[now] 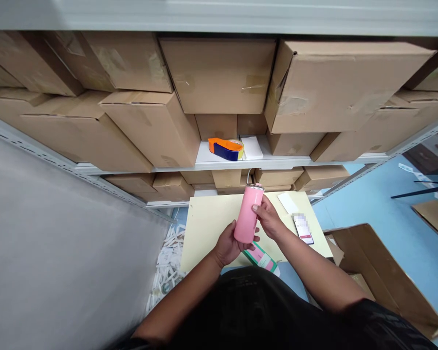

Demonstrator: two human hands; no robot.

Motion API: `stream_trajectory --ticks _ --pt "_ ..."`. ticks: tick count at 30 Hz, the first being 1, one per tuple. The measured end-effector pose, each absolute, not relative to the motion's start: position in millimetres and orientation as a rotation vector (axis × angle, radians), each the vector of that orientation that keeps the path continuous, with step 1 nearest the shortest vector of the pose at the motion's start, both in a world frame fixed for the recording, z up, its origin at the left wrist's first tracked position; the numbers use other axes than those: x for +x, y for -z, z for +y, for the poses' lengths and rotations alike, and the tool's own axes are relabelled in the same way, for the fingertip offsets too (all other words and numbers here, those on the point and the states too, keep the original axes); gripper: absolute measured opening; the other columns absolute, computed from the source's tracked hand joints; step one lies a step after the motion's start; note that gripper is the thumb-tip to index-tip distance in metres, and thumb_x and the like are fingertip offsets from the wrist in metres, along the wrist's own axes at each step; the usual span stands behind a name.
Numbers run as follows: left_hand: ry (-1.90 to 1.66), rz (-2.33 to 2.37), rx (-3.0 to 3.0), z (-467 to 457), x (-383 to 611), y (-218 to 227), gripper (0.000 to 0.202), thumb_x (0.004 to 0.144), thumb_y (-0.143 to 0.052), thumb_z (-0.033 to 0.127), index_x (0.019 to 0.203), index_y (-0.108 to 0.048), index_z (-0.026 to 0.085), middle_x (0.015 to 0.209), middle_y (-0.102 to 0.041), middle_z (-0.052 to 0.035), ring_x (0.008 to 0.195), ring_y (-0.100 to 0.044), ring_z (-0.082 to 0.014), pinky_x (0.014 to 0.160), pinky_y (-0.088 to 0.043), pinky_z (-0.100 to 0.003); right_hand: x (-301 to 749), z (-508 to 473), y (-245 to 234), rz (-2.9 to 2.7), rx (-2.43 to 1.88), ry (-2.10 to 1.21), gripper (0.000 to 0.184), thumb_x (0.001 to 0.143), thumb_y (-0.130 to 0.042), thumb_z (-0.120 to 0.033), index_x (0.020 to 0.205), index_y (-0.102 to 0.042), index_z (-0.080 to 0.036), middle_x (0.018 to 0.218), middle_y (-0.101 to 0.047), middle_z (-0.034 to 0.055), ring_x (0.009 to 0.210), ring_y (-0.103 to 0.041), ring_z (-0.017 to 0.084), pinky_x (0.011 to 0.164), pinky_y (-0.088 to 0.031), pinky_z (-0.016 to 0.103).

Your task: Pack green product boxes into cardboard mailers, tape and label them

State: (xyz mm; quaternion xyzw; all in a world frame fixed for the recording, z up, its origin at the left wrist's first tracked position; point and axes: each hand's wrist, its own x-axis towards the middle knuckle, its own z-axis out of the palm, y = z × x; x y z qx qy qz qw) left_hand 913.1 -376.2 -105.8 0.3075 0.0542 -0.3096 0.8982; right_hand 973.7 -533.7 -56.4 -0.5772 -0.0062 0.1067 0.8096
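A pink tumbler [247,218] with a metallic rim is held above the pale yellow tabletop [208,218], leaning slightly. My left hand [228,245] cups its base from below, fingers curled under it. Higher up on the right side, my right hand [269,217] grips the tumbler with the thumb across its front. A thin white curved piece, perhaps a straw or handle, rises at its top. Below the hands lies a green and pink box [262,257], partly covered by my left fingers and my body.
A phone [302,228] and a white card [287,202] lie on the table at right. Cardboard boxes [219,75] fill the shelves ahead, with an orange and blue tape dispenser [225,148] on one shelf. An open carton [379,272] stands right; paper scraps [168,262] lie left.
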Motion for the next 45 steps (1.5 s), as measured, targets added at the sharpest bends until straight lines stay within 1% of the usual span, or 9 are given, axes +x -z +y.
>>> stream_trajectory --ticks 5,10,14,17,21,29,36,41,45 --pt "0.441 0.091 0.757 -378 907 107 0.053 0.082 -0.083 0.042 0.125 -0.06 0.023 0.123 -0.068 -0.0097 0.101 -0.07 -0.025 0.08 -0.058 -0.035 970 -527 56 0.003 -1.258 -0.166 0.062 0.068 -0.088 -0.048 0.116 -0.055 -0.027 0.089 -0.062 -0.001 0.075 -0.056 0.017 0.064 -0.049 0.029" --pt "0.648 0.076 0.627 -371 907 111 0.07 0.089 -0.057 0.072 0.122 -0.064 0.011 0.099 -0.073 -0.0159 0.075 -0.07 -0.0218 0.061 -0.053 -0.03 972 -530 53 -0.052 -1.098 -0.337 0.043 0.076 -0.076 -0.046 0.111 -0.058 -0.027 0.092 -0.064 0.0011 0.071 -0.057 0.018 0.053 -0.044 0.027" --pt "0.693 0.059 0.602 -374 906 103 0.081 0.089 -0.047 0.08 0.123 -0.063 0.009 0.103 -0.072 -0.0189 0.086 -0.071 -0.0277 0.072 -0.056 -0.038 975 -527 57 0.011 -1.088 -0.29 0.047 0.074 -0.08 -0.041 0.112 -0.055 -0.029 0.089 -0.063 -0.0022 0.064 -0.053 0.015 0.049 -0.041 0.024" --pt "0.456 0.113 0.705 -379 904 97 0.06 0.086 -0.068 0.065 0.125 -0.059 0.019 0.122 -0.066 -0.0142 0.107 -0.067 -0.0293 0.085 -0.056 -0.043 974 -523 61 0.013 -1.152 -0.195 0.054 0.069 -0.087 -0.039 0.114 -0.058 -0.027 0.092 -0.062 -0.002 0.071 -0.054 0.015 0.058 -0.046 0.025" --pt "0.339 0.128 0.847 -378 900 98 0.059 0.077 -0.086 0.038 0.126 -0.055 0.025 0.125 -0.064 -0.0089 0.107 -0.067 -0.0258 0.084 -0.056 -0.038 970 -525 62 0.016 -1.191 -0.171 0.06 0.068 -0.086 -0.039 0.12 -0.059 -0.028 0.095 -0.065 -0.0004 0.08 -0.059 0.019 0.066 -0.05 0.029" --pt "0.546 0.213 0.739 -380 896 104 0.072 0.088 -0.055 0.074 0.121 -0.064 0.01 0.11 -0.07 -0.0207 0.099 -0.07 -0.0341 0.073 -0.056 -0.041 966 -525 49 0.014 -1.098 -0.259 0.052 0.074 -0.079 -0.041 0.12 -0.06 -0.028 0.106 -0.07 0.0041 0.084 -0.064 0.023 0.072 -0.054 0.036" --pt "0.355 0.113 0.92 -382 890 97 0.059 0.077 -0.085 0.043 0.125 -0.057 0.022 0.124 -0.065 -0.0112 0.103 -0.067 -0.0252 0.08 -0.057 -0.036 961 -519 57 0.027 -1.212 -0.163 0.06 0.072 -0.084 -0.045 0.123 -0.059 -0.029 0.098 -0.065 0.0002 0.082 -0.056 0.019 0.069 -0.05 0.03" --pt "0.521 0.173 0.79 -377 888 108 0.069 0.085 -0.061 0.07 0.123 -0.062 0.013 0.111 -0.07 -0.0183 0.094 -0.07 -0.0304 0.069 -0.055 -0.035 962 -525 64 0.034 -1.108 -0.26 0.046 0.076 -0.078 -0.044 0.115 -0.062 -0.028 0.094 -0.065 0.0001 0.079 -0.058 0.019 0.068 -0.051 0.03" --pt "0.439 0.153 0.863 -379 887 110 0.066 0.083 -0.07 0.066 0.128 -0.059 0.019 0.119 -0.067 -0.0148 0.1 -0.069 -0.0295 0.077 -0.057 -0.039 961 -523 68 0.059 -1.195 -0.148 0.053 0.068 -0.088 -0.039 0.111 -0.06 -0.027 0.102 -0.066 0.0018 0.089 -0.062 0.02 0.08 -0.054 0.033"
